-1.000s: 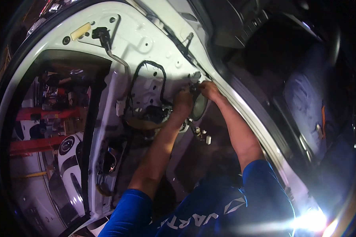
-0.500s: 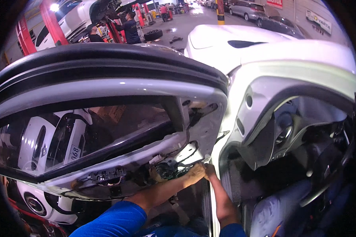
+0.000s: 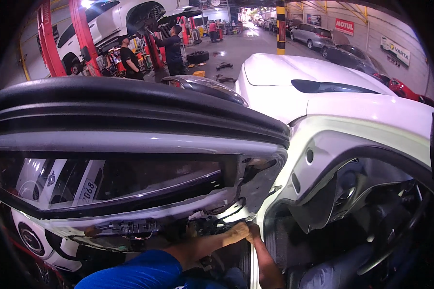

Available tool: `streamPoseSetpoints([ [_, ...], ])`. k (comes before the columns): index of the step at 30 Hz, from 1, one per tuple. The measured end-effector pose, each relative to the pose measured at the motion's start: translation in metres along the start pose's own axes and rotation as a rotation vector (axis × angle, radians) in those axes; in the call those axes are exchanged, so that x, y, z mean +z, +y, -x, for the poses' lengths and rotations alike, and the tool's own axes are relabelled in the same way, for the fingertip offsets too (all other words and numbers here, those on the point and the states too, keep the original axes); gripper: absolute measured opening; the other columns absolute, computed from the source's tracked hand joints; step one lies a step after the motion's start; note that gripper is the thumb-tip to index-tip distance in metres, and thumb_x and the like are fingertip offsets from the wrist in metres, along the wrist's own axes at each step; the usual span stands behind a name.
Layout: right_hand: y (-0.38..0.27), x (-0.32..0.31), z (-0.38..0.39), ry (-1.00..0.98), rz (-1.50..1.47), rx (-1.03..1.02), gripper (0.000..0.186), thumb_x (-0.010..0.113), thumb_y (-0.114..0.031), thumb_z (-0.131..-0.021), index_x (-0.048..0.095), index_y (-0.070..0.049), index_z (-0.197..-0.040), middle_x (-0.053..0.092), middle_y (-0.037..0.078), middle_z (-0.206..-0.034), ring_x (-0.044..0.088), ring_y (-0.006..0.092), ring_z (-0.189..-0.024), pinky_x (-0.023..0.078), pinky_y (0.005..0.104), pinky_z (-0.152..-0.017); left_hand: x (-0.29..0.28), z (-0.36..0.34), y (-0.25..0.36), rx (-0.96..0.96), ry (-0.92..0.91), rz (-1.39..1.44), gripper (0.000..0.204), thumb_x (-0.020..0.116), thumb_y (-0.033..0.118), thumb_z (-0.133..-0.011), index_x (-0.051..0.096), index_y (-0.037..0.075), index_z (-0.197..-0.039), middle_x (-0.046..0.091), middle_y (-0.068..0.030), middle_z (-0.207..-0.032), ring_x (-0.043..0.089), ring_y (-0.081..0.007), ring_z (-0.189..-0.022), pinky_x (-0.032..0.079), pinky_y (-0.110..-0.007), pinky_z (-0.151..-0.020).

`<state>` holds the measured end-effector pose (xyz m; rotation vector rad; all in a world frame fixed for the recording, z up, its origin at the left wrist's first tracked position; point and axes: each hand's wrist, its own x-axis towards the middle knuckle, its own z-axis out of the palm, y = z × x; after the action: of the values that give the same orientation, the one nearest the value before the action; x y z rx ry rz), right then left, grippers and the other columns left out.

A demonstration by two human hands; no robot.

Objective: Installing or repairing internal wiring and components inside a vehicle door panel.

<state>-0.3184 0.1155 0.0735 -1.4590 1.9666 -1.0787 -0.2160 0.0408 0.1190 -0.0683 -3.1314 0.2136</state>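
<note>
My left hand (image 3: 238,232) and my right hand (image 3: 253,233) meet at the hinge-side edge of an opened car door (image 3: 178,208). Both look closed, fingers curled, and whatever they grip is too small and hidden to name. The door's inner trim is off, baring its metal shell. Dark wiring (image 3: 208,224) hangs in an opening just left of my hands. Further left along the shell sits a metal latch-like mechanism (image 3: 130,226). The white door sill and pillar (image 3: 255,255) run down beside my right forearm.
The door's window frame (image 3: 130,118) spans the left side. On the right are the car's dashboard (image 3: 386,168) and steering wheel (image 3: 390,245). A white car (image 3: 38,236) stands beyond the door. Two people work under a car by red lift posts (image 3: 84,38).
My view has tipped upward, so the door and car sit lower and more of the workshop shows. Both hands stay together at the same spot on the door edge.
</note>
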Motion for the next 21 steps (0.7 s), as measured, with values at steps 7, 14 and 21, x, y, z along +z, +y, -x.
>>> streamPoseSetpoints([
  [7,0.008,0.001,0.003,0.115,-0.181,-0.133,0.026,0.061,-0.031,-0.075,0.063,-0.006,-0.085,0.063,0.013,-0.080,0.062,0.0278,-0.073,0.047,0.0363,-0.063,-0.005,-0.016,0.004,-0.045,-0.035,-0.010,0.016,0.053,0.011,-0.073,0.060,0.011,-0.059,0.057,-0.0026,-0.058,0.056,-0.0158,-0.059,0.041,-0.033,-0.054],
  [14,0.013,0.007,-0.003,0.206,-0.429,-0.218,0.028,0.063,-0.029,-0.077,0.060,-0.002,-0.078,0.060,0.010,-0.071,0.060,0.0234,-0.067,0.046,0.0331,-0.059,-0.002,-0.031,0.001,-0.022,-0.062,0.044,0.014,0.054,0.011,-0.073,0.060,0.011,-0.060,0.057,-0.0027,-0.059,0.056,-0.0171,-0.060,0.042,-0.034,-0.055],
  [21,0.033,0.017,-0.002,0.198,-0.425,-0.196,0.024,0.061,-0.027,-0.081,0.061,-0.003,-0.079,0.058,0.007,-0.069,0.057,0.0169,-0.065,0.045,0.0301,-0.058,-0.001,-0.033,0.004,-0.007,-0.076,0.088,0.012,0.055,0.011,-0.073,0.059,0.012,-0.061,0.057,-0.0028,-0.060,0.057,-0.0184,-0.060,0.043,-0.035,-0.056],
])
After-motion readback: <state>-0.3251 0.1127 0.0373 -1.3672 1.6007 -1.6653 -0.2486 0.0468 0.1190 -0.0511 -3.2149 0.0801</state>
